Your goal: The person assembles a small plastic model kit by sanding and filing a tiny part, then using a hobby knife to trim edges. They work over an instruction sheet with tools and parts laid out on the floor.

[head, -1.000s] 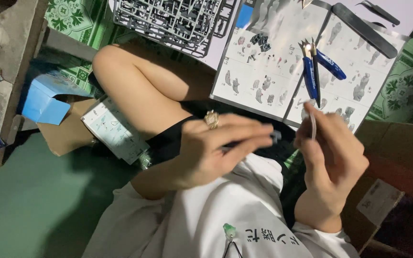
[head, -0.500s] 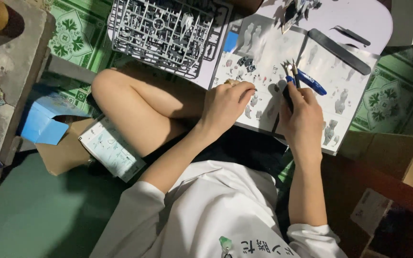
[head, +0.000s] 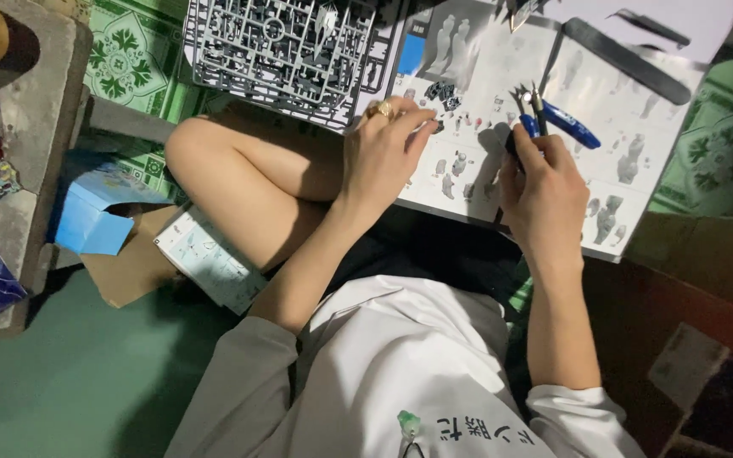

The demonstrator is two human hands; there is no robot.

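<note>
The left hand (head: 383, 148) is resting on the open instruction booklet (head: 629, 161), its fingertips pinching down on small dark model parts (head: 444, 92) lying on the page. The right hand (head: 545, 182) is reaching toward the blue-handled nippers (head: 553, 119) beside them; whether it is gripping a thin tool cannot be told. The parts are likely light, stiff and brittle, so they are best held by their broad faces with gentle pressure. The grey parts frame (head: 286, 47) is lying above the left hand, well apart from the nippers.
</note>
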